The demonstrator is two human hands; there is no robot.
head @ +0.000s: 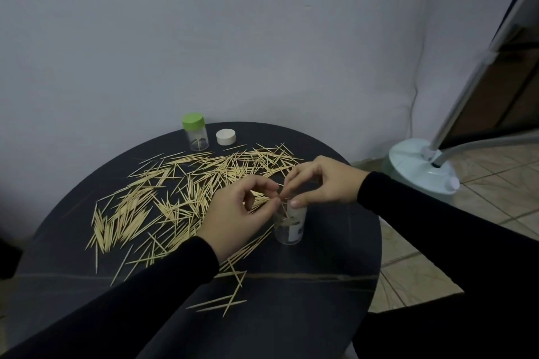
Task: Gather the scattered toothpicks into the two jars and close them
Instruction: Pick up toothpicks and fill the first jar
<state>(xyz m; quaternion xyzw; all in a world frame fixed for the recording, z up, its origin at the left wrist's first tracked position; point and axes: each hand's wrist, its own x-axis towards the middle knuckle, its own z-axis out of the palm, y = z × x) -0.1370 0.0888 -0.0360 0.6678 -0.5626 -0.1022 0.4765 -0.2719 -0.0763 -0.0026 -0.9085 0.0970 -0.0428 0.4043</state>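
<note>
Item: round dark table (335,265), set against a pale wall. Scattered toothpicks (163,201): a loose spread across the table's middle and left side, thickest toward the left edge, with a few strays near the front edge. Open jar (290,226): clear, upright, toward the table's right edge, lid off; a small number of toothpicks stand inside it, far from full. Left hand (239,213): just beside the jar mouth, fingers curled, thumb and forefinger pinching a few toothpicks, apparently to line them up for feeding in. Right hand (320,183): directly over the jar mouth, fingertips pinching the same small bunch at its upper end, thumb resting near the rim, seemingly to steer the points down into the opening. White lid (226,137): lying loose near the table's far edge, well apart from the open jar it presumably belongs to. Second jar (197,135): clear, upright at the far edge just beside the white lid, green cap on; only a few toothpicks visible at its bottom. Judgement: gathering is at an early stage, most stock unsorted.
</note>
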